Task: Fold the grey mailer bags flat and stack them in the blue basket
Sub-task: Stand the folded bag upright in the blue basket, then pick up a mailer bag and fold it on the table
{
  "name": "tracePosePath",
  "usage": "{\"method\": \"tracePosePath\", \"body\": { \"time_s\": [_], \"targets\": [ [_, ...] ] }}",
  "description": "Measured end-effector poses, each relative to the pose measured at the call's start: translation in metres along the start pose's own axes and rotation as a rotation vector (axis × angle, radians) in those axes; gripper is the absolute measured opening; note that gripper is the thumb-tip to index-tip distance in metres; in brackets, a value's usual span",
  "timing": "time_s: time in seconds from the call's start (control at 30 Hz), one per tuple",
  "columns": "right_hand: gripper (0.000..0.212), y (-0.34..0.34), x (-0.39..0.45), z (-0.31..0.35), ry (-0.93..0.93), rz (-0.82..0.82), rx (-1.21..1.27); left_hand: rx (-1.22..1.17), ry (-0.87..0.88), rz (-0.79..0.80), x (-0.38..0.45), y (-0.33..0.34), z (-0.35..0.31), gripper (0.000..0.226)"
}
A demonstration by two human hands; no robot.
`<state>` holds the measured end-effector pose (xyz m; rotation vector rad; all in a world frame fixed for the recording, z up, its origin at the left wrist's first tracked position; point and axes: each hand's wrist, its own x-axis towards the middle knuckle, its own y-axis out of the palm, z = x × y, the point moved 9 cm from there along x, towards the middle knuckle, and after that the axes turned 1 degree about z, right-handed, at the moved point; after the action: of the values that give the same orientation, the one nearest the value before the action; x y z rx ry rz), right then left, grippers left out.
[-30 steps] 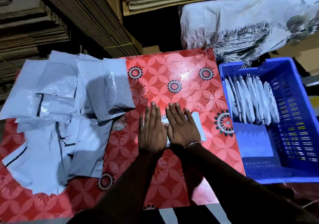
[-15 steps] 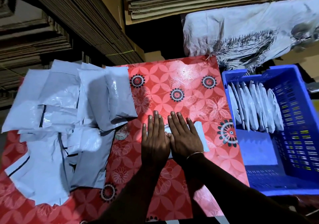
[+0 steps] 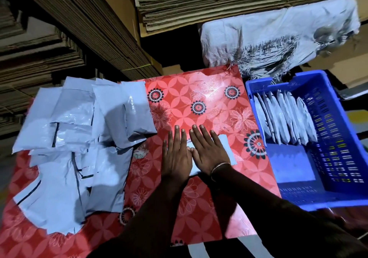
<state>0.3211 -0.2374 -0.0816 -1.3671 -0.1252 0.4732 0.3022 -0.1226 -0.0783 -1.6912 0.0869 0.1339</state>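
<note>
Grey folded mailer bag mid-table, pinned under left hand and right hand, both flat, side by side. Best: press crease outward evenly before lifting. Blue basket right, row of folded bags inside. Unfolded bag pile left, not obstructing.

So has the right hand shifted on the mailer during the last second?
No. The right hand lies flat on the folded mailer bag, equally near the black flower printed on the tablecloth.
</note>
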Motion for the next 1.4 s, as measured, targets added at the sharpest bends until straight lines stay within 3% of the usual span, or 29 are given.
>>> {"method": "tracePosePath", "body": {
  "time_s": [0.13,0.3,0.6,0.87,1.1,1.23,1.33,1.4],
  "targets": [
    [0.071,-0.006,-0.017,-0.019,0.003,0.011,-0.032,-0.041,0.010,0.011,-0.013,0.002,0.014,0.064],
    [0.076,-0.008,-0.042,-0.056,0.142,0.028,0.008,-0.119,0.027,0.003,-0.037,0.000,0.030,0.070],
    [0.079,-0.016,-0.059,-0.065,0.197,0.078,0.054,-0.017,0.000,0.109,-0.058,0.006,0.051,0.073],
    [0.055,-0.059,-0.116,-0.043,0.107,-0.239,0.227,-0.086,0.049,0.064,-0.049,-0.016,0.037,0.063],
    [0.056,-0.036,-0.133,-0.025,0.150,-0.143,0.378,-0.132,0.053,0.139,-0.066,-0.020,0.015,0.069],
    [0.054,-0.030,-0.137,-0.021,0.114,-0.138,0.399,-0.265,-0.031,0.288,-0.079,-0.013,0.019,0.089],
    [0.068,-0.019,-0.139,-0.021,0.098,-0.109,0.402,-0.458,-0.177,0.353,-0.092,-0.004,0.027,0.061],
    [0.071,-0.011,-0.143,-0.021,0.122,-0.084,0.447,-0.563,-0.218,0.363,-0.099,0.004,0.028,0.053]
  ]
}}
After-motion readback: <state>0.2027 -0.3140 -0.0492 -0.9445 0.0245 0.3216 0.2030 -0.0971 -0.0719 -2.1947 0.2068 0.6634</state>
